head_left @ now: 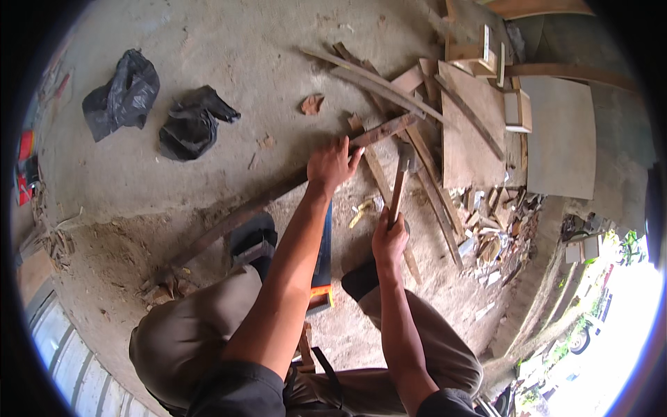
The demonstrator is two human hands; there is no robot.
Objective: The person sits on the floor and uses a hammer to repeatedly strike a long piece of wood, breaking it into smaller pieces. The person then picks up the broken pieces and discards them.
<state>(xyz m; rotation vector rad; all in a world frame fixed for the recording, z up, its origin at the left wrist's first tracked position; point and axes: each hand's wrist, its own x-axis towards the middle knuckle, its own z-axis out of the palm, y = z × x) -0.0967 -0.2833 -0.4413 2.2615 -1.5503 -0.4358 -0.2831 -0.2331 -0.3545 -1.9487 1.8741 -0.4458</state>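
Observation:
My left hand (331,164) is closed round a long, narrow strip of wood (240,217), which runs slantwise from the lower left to the upper right. Past the hand, its reddish-brown far end (386,131) lies over other strips. In my right hand (390,240) is a hammer (398,191), gripped by its wooden handle. The hammer's metal head (408,159) is just below the strip's far end, apparently apart from it. Between my legs lies a handsaw with an orange-and-black handle (320,299), its blade (325,243) partly hidden by my left forearm.
Several loose wood strips (434,187) and a plywood sheet (472,139) lie to the right, with a pale board (561,135) beyond. Wood scraps (493,240) are heaped below them. Two black plastic bags (125,94) lie at the far left. A dry leaf (312,104) rests on the floor.

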